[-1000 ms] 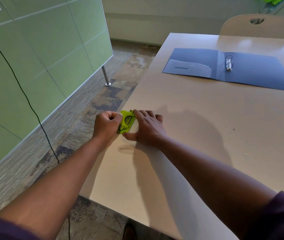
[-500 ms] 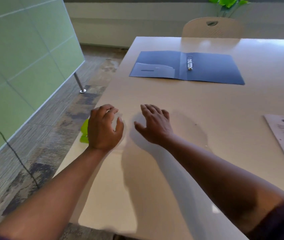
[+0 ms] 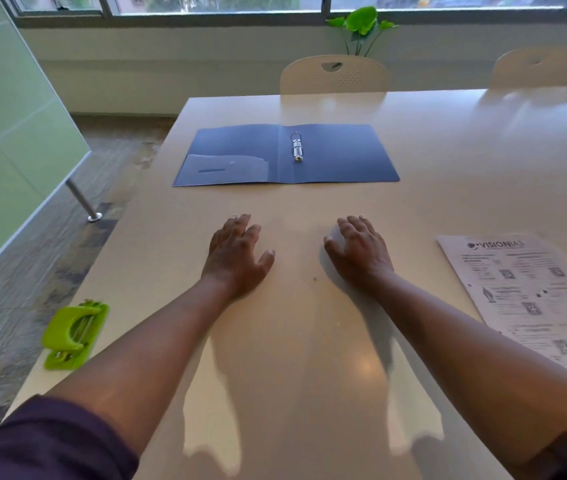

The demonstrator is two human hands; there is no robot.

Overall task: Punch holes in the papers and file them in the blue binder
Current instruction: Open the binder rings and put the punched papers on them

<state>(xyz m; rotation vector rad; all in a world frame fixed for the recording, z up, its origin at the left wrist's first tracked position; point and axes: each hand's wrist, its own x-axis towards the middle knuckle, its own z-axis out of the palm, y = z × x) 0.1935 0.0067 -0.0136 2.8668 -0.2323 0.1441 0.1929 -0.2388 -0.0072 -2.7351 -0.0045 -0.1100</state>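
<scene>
The blue binder (image 3: 337, 155) lies open and flat on the far part of the beige table (image 3: 448, 161), its metal ring clip (image 3: 297, 147) near the spine. A lime-green hole punch (image 3: 74, 334) sits at the table's left edge, near me. Printed papers (image 3: 531, 299) lie at the right edge of view. My left hand (image 3: 237, 254) and my right hand (image 3: 360, 252) hover palm-down over the table's middle, fingers relaxed, holding nothing. Both hands are well apart from the punch, papers and binder.
Two pale chairs (image 3: 334, 76) stand behind the table's far side, with a green plant (image 3: 361, 24) by the window. A green partition (image 3: 5, 140) on a metal leg (image 3: 82, 202) runs along the left, over patterned carpet.
Both hands have let go of the green hole punch, which now rests at the table's left edge. The hands have moved right to the table's middle and my view has swung right and up.
</scene>
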